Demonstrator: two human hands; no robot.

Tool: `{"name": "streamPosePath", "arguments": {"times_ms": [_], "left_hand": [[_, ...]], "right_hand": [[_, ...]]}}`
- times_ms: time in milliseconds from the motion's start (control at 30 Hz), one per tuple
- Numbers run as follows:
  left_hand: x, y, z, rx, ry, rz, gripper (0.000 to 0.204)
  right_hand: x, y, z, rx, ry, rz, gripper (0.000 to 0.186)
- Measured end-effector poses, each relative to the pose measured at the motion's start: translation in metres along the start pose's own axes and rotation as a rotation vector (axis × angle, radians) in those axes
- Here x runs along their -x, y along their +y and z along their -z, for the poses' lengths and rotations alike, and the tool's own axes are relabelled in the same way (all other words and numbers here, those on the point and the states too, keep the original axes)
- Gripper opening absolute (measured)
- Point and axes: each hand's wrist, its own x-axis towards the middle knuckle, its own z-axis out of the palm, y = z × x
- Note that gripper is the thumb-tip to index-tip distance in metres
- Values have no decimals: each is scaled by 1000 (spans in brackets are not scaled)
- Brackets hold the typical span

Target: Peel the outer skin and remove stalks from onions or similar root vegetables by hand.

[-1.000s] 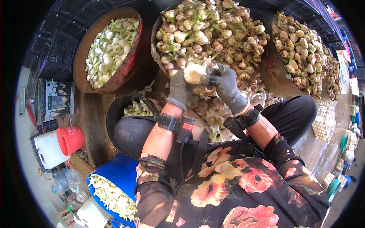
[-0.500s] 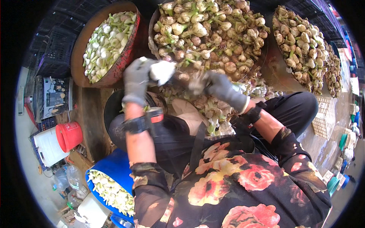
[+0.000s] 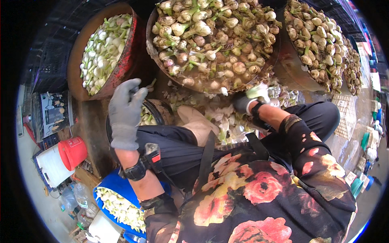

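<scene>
My gloved left hand (image 3: 126, 107) hovers beside the black bucket (image 3: 160, 111) of trimmed garlic, its bent fingers apart with nothing visible between them. My gloved right hand (image 3: 244, 103) is low at the front of the large middle tub (image 3: 152, 42) of soil-stained garlic bulbs. A blurred pale piece of garlic or peel (image 3: 257, 92) covers part of its fingers, and I cannot tell if they hold it. Pale loose peels (image 3: 229, 121) lie heaped below, between my legs. A beige cloth or sheet (image 3: 194, 121) is beside the heap.
A red rusty tub (image 3: 73, 69) of white trimmed garlic stands at left, another heaped tub (image 3: 296, 73) at right. A blue barrel (image 3: 152, 186) of garlic is lower left. A red bucket (image 3: 73, 154), plastic bottles (image 3: 81, 194) and a white crate (image 3: 342, 117) stand around me.
My hands have parted and lowered, the left moving left toward the black bucket. The white bulb held up between them earlier is gone from my left hand; my right hand has dropped toward the peels.
</scene>
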Motion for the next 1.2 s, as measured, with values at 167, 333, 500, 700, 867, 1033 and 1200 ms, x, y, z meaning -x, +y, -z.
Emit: {"name": "streamPosePath", "arguments": {"times_ms": [167,333,500,700,867,1033,1200], "left_hand": [[-26,24,-43,-42,-138,-142,29],[-50,40,-80,-52,-233,-212,29],[-60,39,-113,-147,-384,-125,28],[-65,30,-122,-105,-426,-133,28],[-66,21,-131,-85,-453,-118,28],[-59,16,-174,371,-457,144,37],[-44,7,-207,992,-570,373,47]], "right_hand": [[71,97,70,-150,-333,-593,35],[98,140,168,-23,-379,-709,37],[32,135,190,-518,240,-625,26],[-78,113,123,-174,-391,-460,38],[-89,110,126,-330,-453,-397,35],[-60,71,178,-889,1,-359,36],[-24,-11,185,-724,494,-178,45]]}}
